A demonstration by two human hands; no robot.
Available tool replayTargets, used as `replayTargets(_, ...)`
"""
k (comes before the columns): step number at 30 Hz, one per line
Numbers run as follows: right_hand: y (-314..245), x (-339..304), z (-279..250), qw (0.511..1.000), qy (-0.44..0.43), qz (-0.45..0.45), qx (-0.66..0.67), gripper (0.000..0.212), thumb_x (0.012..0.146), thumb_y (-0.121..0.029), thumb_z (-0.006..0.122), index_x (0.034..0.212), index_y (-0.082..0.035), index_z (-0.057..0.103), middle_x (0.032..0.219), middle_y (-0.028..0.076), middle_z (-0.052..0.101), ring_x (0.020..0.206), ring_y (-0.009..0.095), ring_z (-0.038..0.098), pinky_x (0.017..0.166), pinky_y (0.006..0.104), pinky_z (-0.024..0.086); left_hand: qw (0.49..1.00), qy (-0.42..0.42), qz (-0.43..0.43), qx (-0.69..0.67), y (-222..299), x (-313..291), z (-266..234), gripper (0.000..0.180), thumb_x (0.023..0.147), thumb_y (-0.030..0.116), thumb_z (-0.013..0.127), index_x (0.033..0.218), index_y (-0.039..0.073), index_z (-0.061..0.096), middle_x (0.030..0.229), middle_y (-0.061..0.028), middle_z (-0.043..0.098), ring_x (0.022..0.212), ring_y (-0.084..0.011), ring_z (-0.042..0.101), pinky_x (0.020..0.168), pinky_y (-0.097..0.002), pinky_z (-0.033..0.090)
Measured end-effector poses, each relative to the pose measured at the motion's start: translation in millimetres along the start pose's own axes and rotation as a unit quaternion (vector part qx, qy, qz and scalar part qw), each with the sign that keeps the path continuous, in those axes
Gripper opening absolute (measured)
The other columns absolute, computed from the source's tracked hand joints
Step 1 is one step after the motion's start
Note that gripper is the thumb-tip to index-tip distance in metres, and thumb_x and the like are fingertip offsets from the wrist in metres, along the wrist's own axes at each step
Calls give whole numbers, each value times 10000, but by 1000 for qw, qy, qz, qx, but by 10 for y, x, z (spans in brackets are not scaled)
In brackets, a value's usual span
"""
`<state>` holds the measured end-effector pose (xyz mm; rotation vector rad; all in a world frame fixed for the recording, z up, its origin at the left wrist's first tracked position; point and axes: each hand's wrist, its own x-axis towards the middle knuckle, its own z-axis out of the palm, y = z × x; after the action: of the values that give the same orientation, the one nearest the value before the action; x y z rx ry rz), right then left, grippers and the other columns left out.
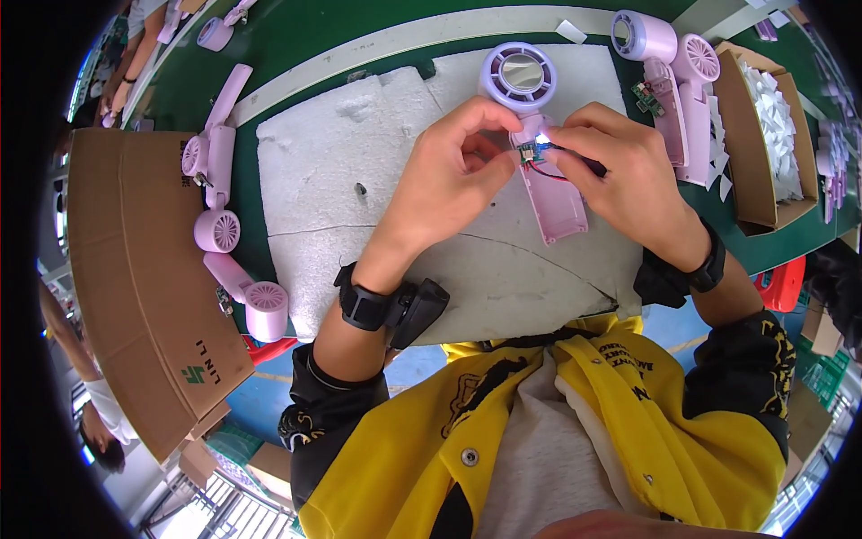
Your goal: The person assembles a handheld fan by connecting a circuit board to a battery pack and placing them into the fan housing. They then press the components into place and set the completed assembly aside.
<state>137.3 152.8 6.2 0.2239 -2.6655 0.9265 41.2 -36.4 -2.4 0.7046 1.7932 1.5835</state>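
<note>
On the foam pad in front of me lies a handheld fan (489, 83) with a round lilac head at the far end. Its pink handle shell (558, 214) is uncovered and points toward me. A small green circuit board (527, 154) with red and black wires (549, 175) sits at the top of the handle. My left hand (440, 166) curls around the fan's neck, thumb and forefinger closed at the board's left edge. From the right, my right hand (633, 166) pinches at the board's other side, beside a bright white spot; what its fingertips grip is mostly hidden.
A worn white foam pad (314, 180) covers the green table's middle. Pink fan parts (218, 232) line its left side beside a large brown carton (135, 269). More fans (691, 90) stand at right, near an open box (745, 144) of white pieces. Other people are at far left.
</note>
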Motion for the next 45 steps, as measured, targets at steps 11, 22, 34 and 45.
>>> replayTargets(11, -12, 3, 63, 999, 28, 13, 23, 171, 803, -55, 734, 960, -10, 682, 861, 97, 644, 637, 197, 634, 568, 290, 499, 999, 36, 2, 2, -3, 3, 9, 222, 826, -46, 613, 1033, 27, 644, 912, -48, 666, 715, -59, 561, 634, -215, 468)
replayTargets(22, 26, 79, -18, 984, -109, 88, 110, 165, 817, -56, 722, 875, -7, 576, 751, 83, 618, 619, 181, 623, 594, 277, 501, 992, 17, 49, 113, 74, -6, 17, 285, 789, -47, 588, 992, 68, 752, 818, -55, 661, 638, -96, 547, 590, -248, 455)
replayTargets(34, 58, 54, -234, 994, -60, -90, -15, 260, 731, -50, 758, 942, 7, 615, 979, 127, 618, 775, 281, 618, 685, 350, 510, 997, 5, 29, 70, 42, -13, -186, 362, 753, -58, 585, 1077, 63, 691, 1017, -65, 621, 850, -148, 605, 788, -257, 505)
replayTargets(45, -145, -118, -234, 985, -104, -75, -116, 109, 735, -6, 719, 776, 32, 626, 992, 147, 649, 809, 296, 644, 707, 368, 540, 997, 21, 27, 66, 36, -18, -129, 341, 762, -54, 576, 1058, 67, 694, 1015, -63, 632, 834, -145, 605, 769, -257, 501)
